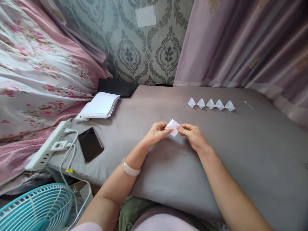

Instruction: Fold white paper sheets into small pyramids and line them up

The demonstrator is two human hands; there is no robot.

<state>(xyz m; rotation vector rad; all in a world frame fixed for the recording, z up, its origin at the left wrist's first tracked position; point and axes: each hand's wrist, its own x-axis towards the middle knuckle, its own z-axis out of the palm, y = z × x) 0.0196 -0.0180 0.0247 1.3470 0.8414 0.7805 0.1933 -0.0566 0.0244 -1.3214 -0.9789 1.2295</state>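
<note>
Two bare hands pinch a folded white paper.

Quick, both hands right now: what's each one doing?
Left hand: closed, pinching one side of the folded white paper.
Right hand: closed, pinching the same paper's opposite side.

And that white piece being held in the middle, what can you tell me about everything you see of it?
The white piece looks like folded paper, with a roughly diamond-shaped outline: one corner points away from the person, another toward them. The left grip and right grip pinch its side corners, thumbs over the near face. It is over the grey cloth; whether it touches the cloth is unclear. Its finer folds are too small to make out.
</note>
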